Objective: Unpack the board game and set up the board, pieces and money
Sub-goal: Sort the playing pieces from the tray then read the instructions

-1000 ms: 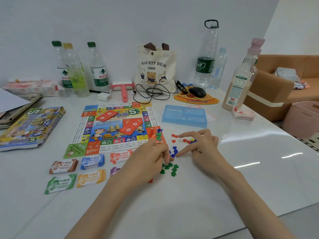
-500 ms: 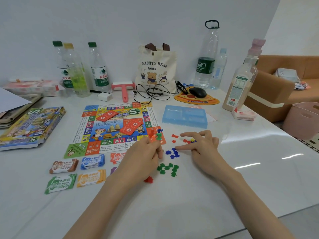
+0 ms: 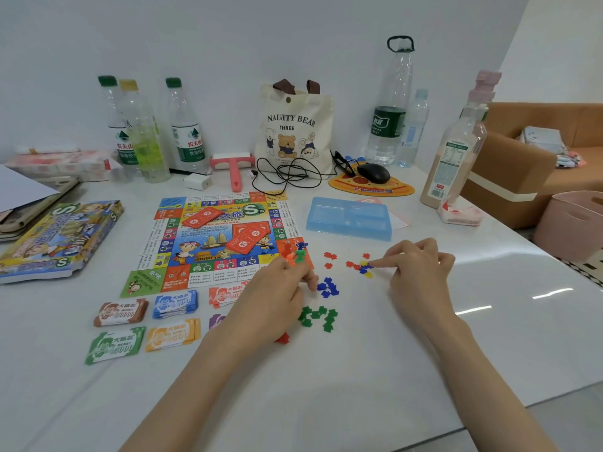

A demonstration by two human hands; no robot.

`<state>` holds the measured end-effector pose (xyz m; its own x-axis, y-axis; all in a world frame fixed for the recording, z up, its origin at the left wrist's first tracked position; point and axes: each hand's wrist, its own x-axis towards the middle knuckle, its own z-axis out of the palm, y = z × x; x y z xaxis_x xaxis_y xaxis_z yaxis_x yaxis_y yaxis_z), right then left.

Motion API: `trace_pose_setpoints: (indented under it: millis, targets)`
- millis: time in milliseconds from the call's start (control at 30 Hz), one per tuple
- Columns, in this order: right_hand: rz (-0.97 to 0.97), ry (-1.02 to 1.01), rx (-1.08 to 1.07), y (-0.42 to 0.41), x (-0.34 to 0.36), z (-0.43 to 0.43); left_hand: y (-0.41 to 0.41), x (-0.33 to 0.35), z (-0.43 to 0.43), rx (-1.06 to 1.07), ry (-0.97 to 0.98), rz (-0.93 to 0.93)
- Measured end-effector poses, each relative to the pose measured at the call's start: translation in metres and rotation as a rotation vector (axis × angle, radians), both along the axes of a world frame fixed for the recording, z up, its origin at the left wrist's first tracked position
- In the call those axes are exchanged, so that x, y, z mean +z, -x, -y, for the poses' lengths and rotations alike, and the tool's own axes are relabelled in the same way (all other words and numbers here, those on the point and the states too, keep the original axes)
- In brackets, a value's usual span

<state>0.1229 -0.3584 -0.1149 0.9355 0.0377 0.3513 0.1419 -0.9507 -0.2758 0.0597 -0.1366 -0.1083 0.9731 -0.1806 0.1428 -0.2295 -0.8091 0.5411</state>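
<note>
Head view, left hand point(image 3: 277, 288): fingers curled, tips beside blue pieces point(image 3: 328, 287); whether it holds anything is unclear.
Right hand point(image 3: 421, 269): forefinger straight, touching mixed pieces point(image 3: 364, 268), 3 o'clock of the board point(image 3: 215, 236).

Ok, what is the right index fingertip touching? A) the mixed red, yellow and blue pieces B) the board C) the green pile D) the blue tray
A: the right hand has its straight index on the mixed pieces, apart from the green pile.
</note>
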Motion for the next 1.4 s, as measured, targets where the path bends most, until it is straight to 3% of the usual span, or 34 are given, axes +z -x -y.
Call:
trace_pose_setpoints:
  millis: [267,500,667,867,1067,1233,1400]
  targets:
    - [-0.049,-0.004,0.179,0.002,0.001,-0.006,-0.002,0.0,0.001,0.021,-0.031,0.033]
    - [-0.034,0.078,0.033,-0.002,-0.001,-0.003,-0.002,0.001,0.003,0.029,-0.047,0.051]
    - [-0.085,0.155,0.102,-0.003,-0.003,-0.009,-0.002,-0.001,0.002,0.022,-0.045,0.055]
    - [-0.069,0.137,0.039,-0.004,-0.004,-0.005,-0.001,0.002,0.003,0.031,-0.043,0.064]
    - [-0.079,0.166,0.159,0.002,0.001,-0.006,-0.002,0.0,0.003,0.029,-0.055,0.071]
    - [-0.067,0.265,0.116,0.006,0.006,-0.006,-0.002,0.0,0.003,0.027,-0.058,0.065]
    - [-0.039,0.227,0.116,0.009,0.008,-0.008,-0.001,0.001,0.003,0.025,-0.061,0.064]
